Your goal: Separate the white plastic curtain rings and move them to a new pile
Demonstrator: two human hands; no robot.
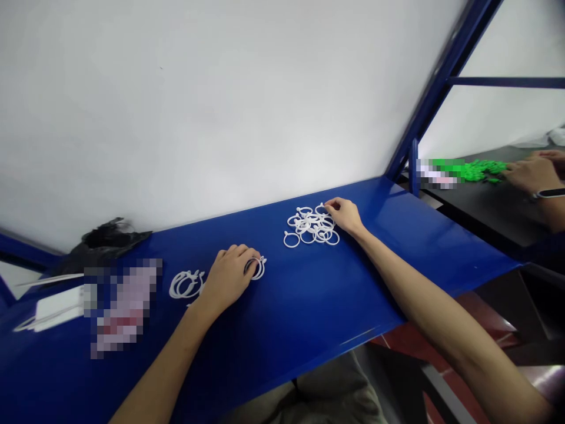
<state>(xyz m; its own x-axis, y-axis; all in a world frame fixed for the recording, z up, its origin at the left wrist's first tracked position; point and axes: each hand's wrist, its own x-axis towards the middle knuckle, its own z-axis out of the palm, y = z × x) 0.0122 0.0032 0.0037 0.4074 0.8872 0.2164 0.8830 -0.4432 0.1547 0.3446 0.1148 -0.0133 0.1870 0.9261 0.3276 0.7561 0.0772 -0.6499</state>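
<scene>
On the blue table (309, 306) lies a loose pile of several white plastic rings (311, 227). My right hand (346, 215) reaches to the pile's far right edge, its fingers pinched on one ring. My left hand (229, 277) rests knuckles up on the table, fingers curled around a small stack of white rings (256, 268). A second small bunch of white rings (186, 284) lies just left of that hand.
A crumpled black bag (103, 241) sits at the back left by the white wall. White flat items (55, 309) lie at the far left. Beyond a blue post (414, 168), another person's hands (532, 174) work at green parts (474, 171) on a black table.
</scene>
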